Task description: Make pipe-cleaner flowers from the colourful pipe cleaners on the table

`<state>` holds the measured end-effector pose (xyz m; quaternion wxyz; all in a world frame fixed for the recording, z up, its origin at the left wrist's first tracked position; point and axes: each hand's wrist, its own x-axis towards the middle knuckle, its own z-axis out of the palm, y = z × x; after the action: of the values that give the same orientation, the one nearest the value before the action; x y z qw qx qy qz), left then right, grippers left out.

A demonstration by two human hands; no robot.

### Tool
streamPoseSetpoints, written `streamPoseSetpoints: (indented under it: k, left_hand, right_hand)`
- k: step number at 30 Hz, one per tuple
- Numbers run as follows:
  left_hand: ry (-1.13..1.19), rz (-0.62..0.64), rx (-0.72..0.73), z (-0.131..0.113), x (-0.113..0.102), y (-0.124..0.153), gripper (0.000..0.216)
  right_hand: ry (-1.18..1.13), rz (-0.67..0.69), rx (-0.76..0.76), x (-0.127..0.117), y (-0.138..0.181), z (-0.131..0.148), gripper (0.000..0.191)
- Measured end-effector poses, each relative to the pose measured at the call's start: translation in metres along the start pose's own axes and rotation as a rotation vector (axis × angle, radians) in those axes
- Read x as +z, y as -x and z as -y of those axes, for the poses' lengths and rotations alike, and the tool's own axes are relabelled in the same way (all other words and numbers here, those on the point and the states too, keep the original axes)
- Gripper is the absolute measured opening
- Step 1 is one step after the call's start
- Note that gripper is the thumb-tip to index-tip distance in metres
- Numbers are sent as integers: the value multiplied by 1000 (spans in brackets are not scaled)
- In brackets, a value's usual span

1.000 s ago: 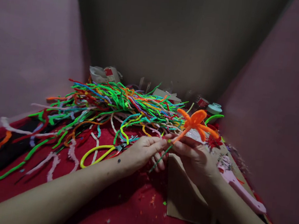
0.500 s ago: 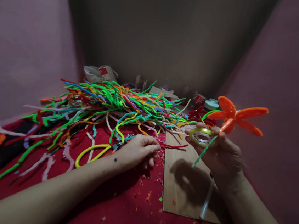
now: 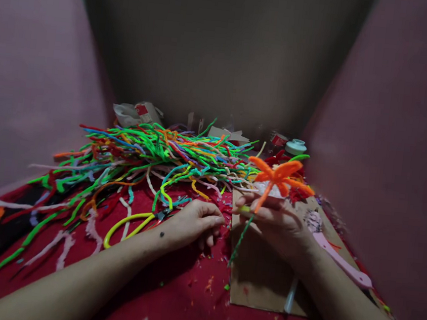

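Note:
My right hand (image 3: 279, 220) is closed on an orange pipe-cleaner flower (image 3: 276, 177) with a twisted green stem (image 3: 241, 239). The same hand holds a tape roll, of which only a yellow edge (image 3: 244, 209) shows between the fingers. The flower stands upright above a brown board (image 3: 253, 291). Low over the red cloth, left of the board, is my left hand (image 3: 201, 222), its fingers curled and thumb against the forefinger; whatever it may pinch is too small to see. Pliers with yellow handles (image 3: 131, 218) lie beside my left wrist.
A big heap of coloured pipe cleaners (image 3: 161, 147) spreads across the back and left. A pink-handled tool (image 3: 343, 263) and a translucent stick (image 3: 291, 295) lie near my right forearm. Behind stand a pale teal jar (image 3: 296, 147) and a white-and-red box (image 3: 148, 112). Fluff scraps dot the cloth.
My right hand has moved left and down with the flower and tape roll, and the roll has turned edge-on. The pink-handled tool has come into sight. My left hand stays almost still.

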<state>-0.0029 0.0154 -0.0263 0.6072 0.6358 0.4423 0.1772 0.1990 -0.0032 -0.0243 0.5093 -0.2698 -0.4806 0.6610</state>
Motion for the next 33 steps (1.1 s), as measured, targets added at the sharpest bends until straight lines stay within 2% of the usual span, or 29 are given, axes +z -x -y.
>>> streamPoseSetpoints:
  k: [3, 8, 11, 14, 17, 21, 27, 33]
  left_hand:
    - [-11, 16, 1, 1, -1, -1, 27]
    - [-32, 4, -25, -1, -1, -4, 24]
    - [-11, 2, -29, -2, -1, -5, 29]
    - [22, -3, 13, -2, 0, -3, 33]
    - [51, 65, 66, -4, 3, 1, 32]
    - [17, 137, 83, -8, 9, 6, 29]
    - [-35, 52, 98, -13, 12, 8, 27]
    - [-120, 9, 101, -12, 13, 7, 28]
  right_hand:
    - [17, 65, 38, 3, 0, -9, 20]
    - [51, 173, 83, 7, -1, -9, 15]
    - [27, 135, 85, 8, -2, -7, 13]
    - [-4, 4, 67, 9, -3, -8, 8]
    - [7, -113, 35, 10, -3, -11, 8]
    - [76, -113, 29, 14, -2, -10, 14]
    - [190, -191, 14, 14, -2, -5, 17]
    - [107, -102, 55, 9, -3, -10, 9]
